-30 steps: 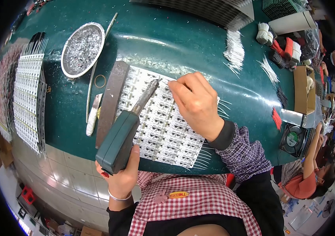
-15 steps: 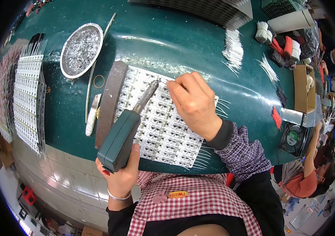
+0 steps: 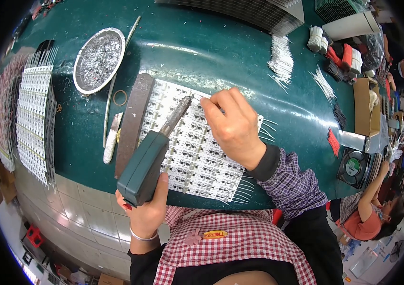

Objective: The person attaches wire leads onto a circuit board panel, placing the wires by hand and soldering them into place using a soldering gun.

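My left hand (image 3: 146, 216) is wrapped round the handle of a dark green soldering gun (image 3: 141, 166). The gun's tip points up and right, over the far part of a white circuit board panel (image 3: 197, 161) with rows of small dark parts. Close to the tip, the thumb and fingertips of my right hand (image 3: 233, 123) are pinched together just above the panel's far edge. Whatever they hold is too small to make out. Thin white wires (image 3: 244, 186) stick out from the panel's right edge. A brown bar (image 3: 133, 123) lies along its left side.
A bowl of silvery scraps (image 3: 77, 71) and a long thin rod (image 3: 107, 114) lie left. Further left stand stacked wired panels (image 3: 33, 123). White wire bundles (image 3: 281, 59), red wires (image 3: 333, 142) and a fan (image 3: 352, 167) sit right. A co-worker (image 3: 368, 216) works beyond.
My right hand has shifted very slightly, its fingertips staying beside the iron's tip. The soldering gun barely moves. The co-worker's arm at the right has moved.
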`<state>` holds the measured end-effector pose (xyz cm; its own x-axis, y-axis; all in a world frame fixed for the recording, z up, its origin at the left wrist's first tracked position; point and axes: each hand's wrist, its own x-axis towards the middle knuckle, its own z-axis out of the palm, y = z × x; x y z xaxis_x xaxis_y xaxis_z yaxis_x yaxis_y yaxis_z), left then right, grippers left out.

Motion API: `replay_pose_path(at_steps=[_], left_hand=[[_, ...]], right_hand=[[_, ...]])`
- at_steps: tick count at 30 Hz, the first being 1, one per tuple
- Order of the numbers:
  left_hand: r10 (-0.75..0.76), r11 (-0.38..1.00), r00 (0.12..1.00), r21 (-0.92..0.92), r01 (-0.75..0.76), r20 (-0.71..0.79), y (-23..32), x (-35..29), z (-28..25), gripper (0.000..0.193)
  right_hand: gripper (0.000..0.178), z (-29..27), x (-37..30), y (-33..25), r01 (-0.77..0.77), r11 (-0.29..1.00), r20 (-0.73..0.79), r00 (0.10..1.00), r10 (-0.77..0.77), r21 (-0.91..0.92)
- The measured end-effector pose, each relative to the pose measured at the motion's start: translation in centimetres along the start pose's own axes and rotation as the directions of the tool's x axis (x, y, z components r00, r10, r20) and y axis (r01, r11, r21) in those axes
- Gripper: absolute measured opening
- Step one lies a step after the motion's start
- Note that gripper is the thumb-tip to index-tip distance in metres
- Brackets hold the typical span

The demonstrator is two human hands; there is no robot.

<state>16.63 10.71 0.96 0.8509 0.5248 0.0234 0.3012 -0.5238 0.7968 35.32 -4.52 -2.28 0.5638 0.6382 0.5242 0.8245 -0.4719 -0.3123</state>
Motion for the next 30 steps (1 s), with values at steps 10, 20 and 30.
replay_pose_path(at_steps=[10, 20, 30], left_hand=[[-0.048, 0.991, 0.999, -0.129, 0.046, -0.013, 0.72, 0.37, 0.09, 0.026], [-0.093, 0.978, 0.996, -0.188, 0.089, -0.014, 0.76, 0.60, 0.12, 0.027], [-0.078, 0.988, 0.997, -0.133, 0.076, -0.006, 0.25, 0.42, 0.23, 0.027]], right_hand=[[0.028, 0.09, -0.04, -0.13, 0.026, 0.999, -0.010, 1.000, -0.026, -0.033], [0.025, -0.14, 0.16, -0.29, 0.023, 0.998, 0.013, 1.000, -0.022, -0.060], [0.025, -0.20, 0.18, -0.27, 0.021, 0.998, -0.002, 1.000, -0.021, -0.061]])
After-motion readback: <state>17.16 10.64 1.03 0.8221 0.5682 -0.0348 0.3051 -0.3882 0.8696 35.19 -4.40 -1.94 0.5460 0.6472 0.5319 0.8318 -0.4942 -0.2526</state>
